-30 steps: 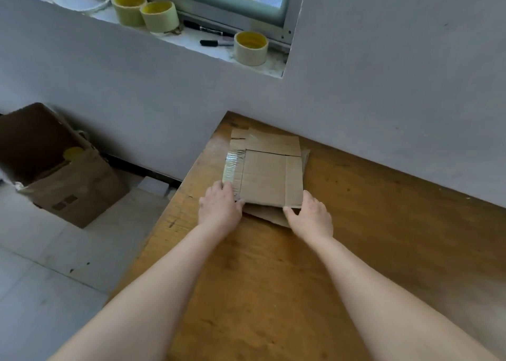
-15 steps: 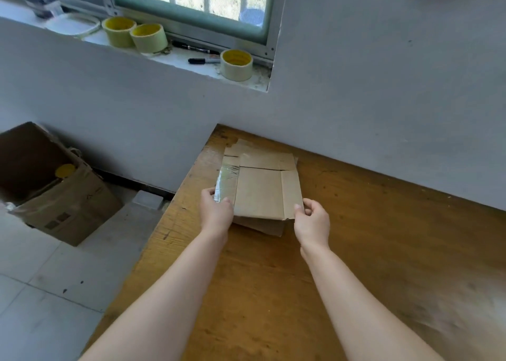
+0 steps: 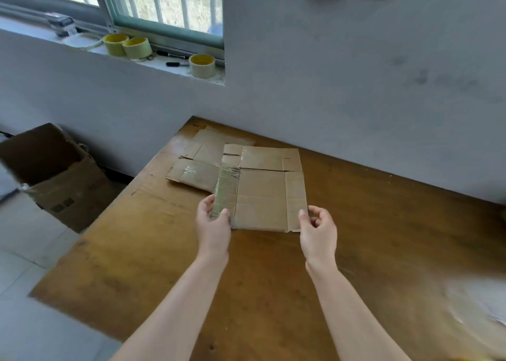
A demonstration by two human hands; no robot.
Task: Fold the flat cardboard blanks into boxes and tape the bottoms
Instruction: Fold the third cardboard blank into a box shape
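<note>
Head view: my left hand (image 3: pixel 214 228) & right hand (image 3: pixel 317 230) pinch the near corners of a flat cardboard blank (image 3: pixel 262 193) at frame centre, crinkly clear tape strip (image 3: pixel 226 189) down its left side. Other blanks (image 3: pixel 195 166) lie flat behind-left on the wooden table (image 3: pixel 383 251).

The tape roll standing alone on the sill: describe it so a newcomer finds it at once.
Start at the window sill above the wooden table. Three yellow-cored tape rolls stand there; the lone roll sits rightmost, past the black marker, while the paired rolls touch.
</note>
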